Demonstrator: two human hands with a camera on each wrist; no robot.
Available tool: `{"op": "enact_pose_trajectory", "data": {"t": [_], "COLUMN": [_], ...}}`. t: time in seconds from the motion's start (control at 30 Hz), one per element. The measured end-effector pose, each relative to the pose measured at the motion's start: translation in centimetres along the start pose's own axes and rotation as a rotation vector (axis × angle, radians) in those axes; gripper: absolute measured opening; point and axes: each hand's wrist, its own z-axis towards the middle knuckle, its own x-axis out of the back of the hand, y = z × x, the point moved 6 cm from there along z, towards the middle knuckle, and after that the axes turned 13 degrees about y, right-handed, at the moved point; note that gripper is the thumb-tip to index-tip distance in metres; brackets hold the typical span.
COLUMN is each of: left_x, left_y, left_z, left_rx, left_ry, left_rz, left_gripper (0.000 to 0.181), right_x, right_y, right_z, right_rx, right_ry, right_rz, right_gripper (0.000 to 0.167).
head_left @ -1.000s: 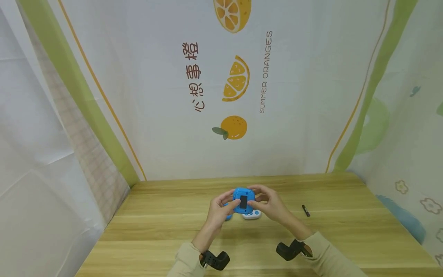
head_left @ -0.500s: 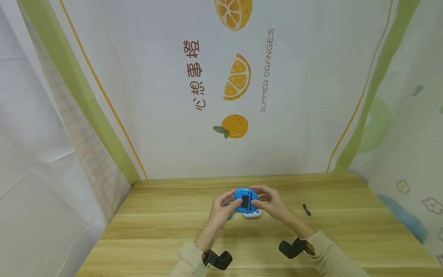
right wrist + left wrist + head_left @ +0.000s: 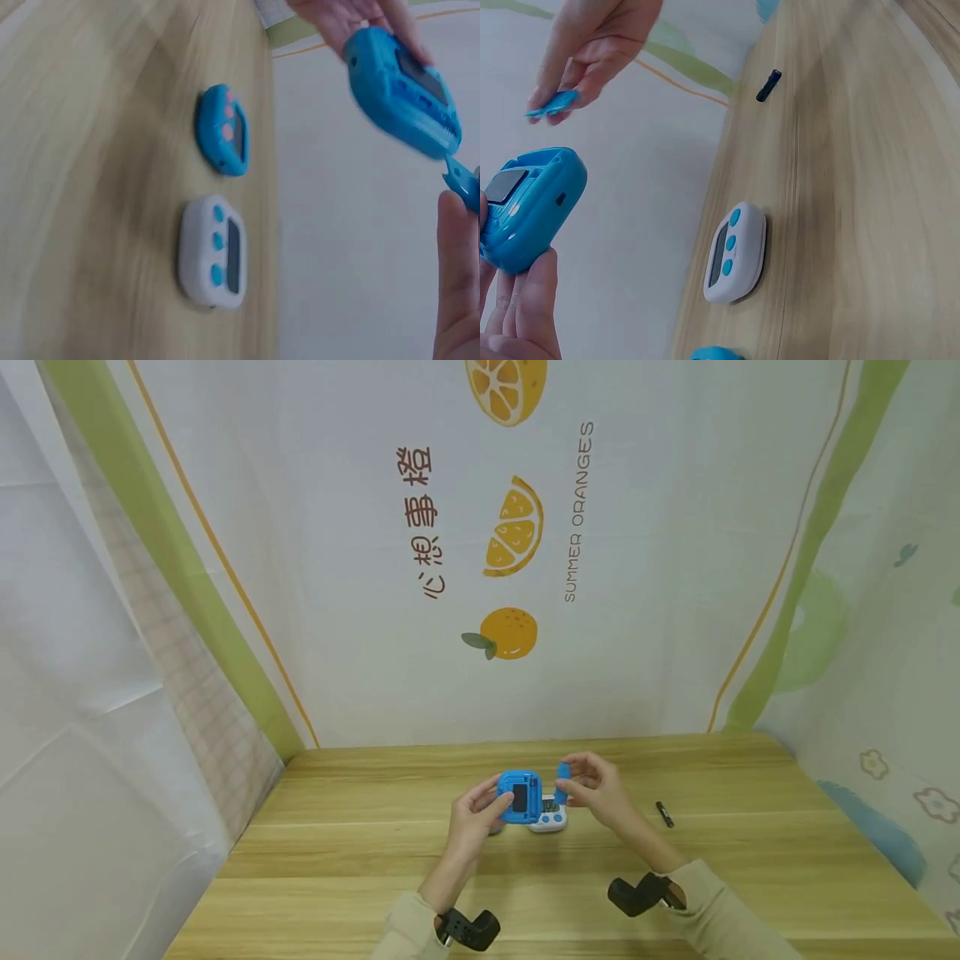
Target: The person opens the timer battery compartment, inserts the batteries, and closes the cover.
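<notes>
My left hand [image 3: 472, 812] grips a blue digital timer [image 3: 531, 806] above the table, its back with a dark rectangular pad turned up. An uncovered slot runs along its right side; whether a battery sits inside I cannot tell. To the right of it, my right hand [image 3: 597, 789] pinches a small blue battery cover [image 3: 562, 783], held apart from the timer in the head view. Below them on the table lies a white timer [image 3: 739, 259] with blue buttons. Beside that one rests another blue timer [image 3: 223, 129] with pink buttons, mostly hidden behind the left hand in the head view.
A dark battery [image 3: 664, 814] lies on the wooden table [image 3: 360, 860], right of the hands. Behind the table hangs a white curtain [image 3: 637, 610] printed with oranges. Each wrist wears a black camera mount.
The cover has come off the timer's back in my right hand, which has moved slightly right and up. The left hand has shifted a little left with the timer.
</notes>
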Motion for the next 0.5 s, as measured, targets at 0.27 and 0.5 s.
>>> {"op": "enact_pose_trajectory", "data": {"t": [0.27,0.5], "left_x": [0.9,0.9], "left_y": [0.8,2.6], "left_z": [-0.1,-1.3], "left_rx": [0.029,0.019], "left_ry": [0.013,0.004], "left_rz": [0.004,0.018], "left_gripper": [0.045,0.043], "right_x": [-0.3,-1.6], "right_y": [3.9,6.7], "right_z": [-2.2,-3.9], "right_rx": [-0.042,-0.009], "right_ry": [-0.204,-0.355], "right_rz": [-0.154,-0.335], "right_gripper": [0.037,0.025]}}
